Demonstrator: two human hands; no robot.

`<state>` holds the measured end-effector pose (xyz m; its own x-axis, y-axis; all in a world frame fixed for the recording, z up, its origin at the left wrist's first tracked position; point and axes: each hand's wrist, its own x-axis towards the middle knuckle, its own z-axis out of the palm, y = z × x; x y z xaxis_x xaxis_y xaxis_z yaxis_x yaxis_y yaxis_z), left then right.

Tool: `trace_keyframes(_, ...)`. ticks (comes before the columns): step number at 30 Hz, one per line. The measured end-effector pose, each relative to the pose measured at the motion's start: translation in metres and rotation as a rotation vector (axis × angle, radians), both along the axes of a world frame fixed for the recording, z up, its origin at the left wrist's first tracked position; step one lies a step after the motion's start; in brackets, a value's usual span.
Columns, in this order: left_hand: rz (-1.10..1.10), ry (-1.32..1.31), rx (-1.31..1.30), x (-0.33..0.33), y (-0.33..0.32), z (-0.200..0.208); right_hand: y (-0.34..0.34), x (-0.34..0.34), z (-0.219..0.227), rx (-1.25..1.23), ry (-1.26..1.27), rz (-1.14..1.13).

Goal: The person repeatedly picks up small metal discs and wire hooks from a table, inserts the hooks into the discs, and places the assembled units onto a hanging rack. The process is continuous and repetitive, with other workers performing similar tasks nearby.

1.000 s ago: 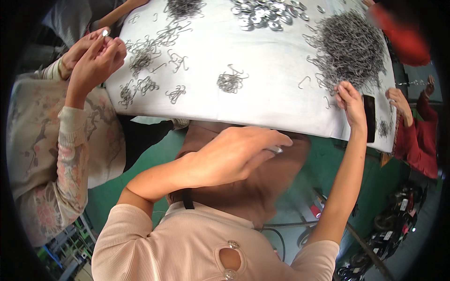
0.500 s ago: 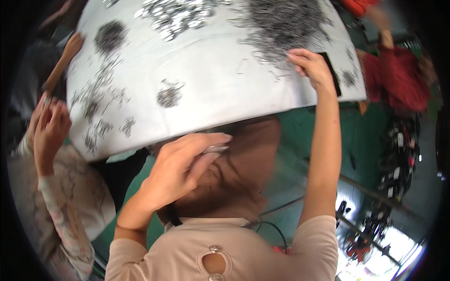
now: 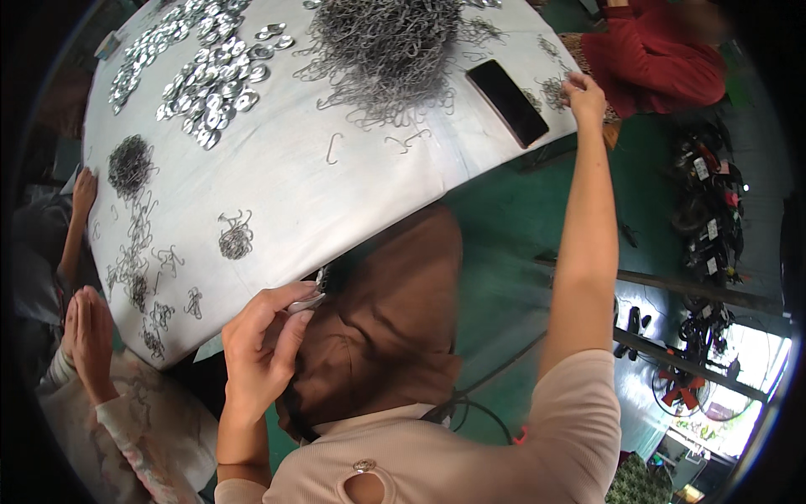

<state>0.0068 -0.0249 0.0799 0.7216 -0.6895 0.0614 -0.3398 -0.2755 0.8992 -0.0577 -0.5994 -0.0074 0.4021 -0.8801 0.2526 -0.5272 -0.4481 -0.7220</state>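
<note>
Head view: closest to me is my light top [image 3: 445, 458], and just past it is the brown cloth [image 3: 386, 311] on my lap. My left hand [image 3: 256, 357] is up by the front edge of the white bench [image 3: 336, 210]. Its fingers [image 3: 280, 299] pinch a shiny silver disc [image 3: 306, 303], and I see the disc almost from its side. Off to the left, two hands [image 3: 88, 336] of another person are close together near the bench corner.

On the bench, a small round pile of hooks [image 3: 236, 239] sits by itself past my left hand. To the left of it, loose hooks [image 3: 138, 252] lie in a messy trail, with a dark round clump [image 3: 130, 165] at the far end.

My right arm is stretched way out. A phone [image 3: 507, 102] with a black screen lies flat, and my right hand [image 3: 587, 102] is to the right of it, at the bench's edge. Those fingers are bent, just beside a little bunch of hooks [image 3: 552, 92]. I can't tell if they hold one.

A few stray hooks [image 3: 334, 149] lie before the big grey heap of hooks [image 3: 386, 46]. Lots of silver discs [image 3: 214, 88] are spread out left of the heap. Past my right hand is somebody's red sleeve [image 3: 655, 67].
</note>
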Motion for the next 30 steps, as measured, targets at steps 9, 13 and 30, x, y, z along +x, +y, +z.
trace_keyframes(9, 0.007, 0.048, 0.013, -0.002, 0.000, 0.000, 0.195, 0.065, 0.006, -0.069, 0.255, 0.752)
trace_keyframes(13, -0.009, 0.063, -0.026, -0.001, 0.003, -0.007, 0.236, 0.081, -0.007, 0.025, 0.508, 0.721)
trace_keyframes(30, -0.153, 0.046, -0.087, -0.006, 0.023, -0.018, 0.439, 0.156, -0.015, 0.373, 0.317, 1.357)
